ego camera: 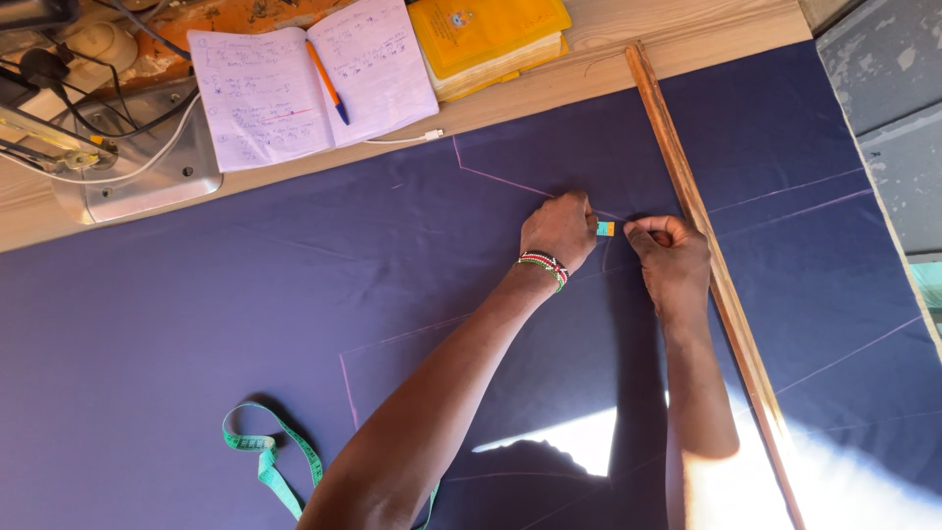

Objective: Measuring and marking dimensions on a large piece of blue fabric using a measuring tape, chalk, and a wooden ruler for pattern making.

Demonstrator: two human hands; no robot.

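We press our left hand [559, 231], fingers curled together, on the cloth [196, 324]. Just at its 3 o'clock, our right hand [669, 250] pinches the chalk [605, 229] between thumb and forefinger. The stick [711, 265] lies at the right hand's 3 o'clock, the notebook [309, 83] at 10 o'clock.

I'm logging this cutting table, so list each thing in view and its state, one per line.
Navy fabric: spread flat, marked with pink chalk lines.
Left hand: closed, pressing on the fabric.
Right hand: closed, beside a small blue-and-orange piece.
Wooden ruler: lying across the fabric.
Notebook: open, pen resting on it.
Tape measure: loosely looped.
Yellow book: closed.
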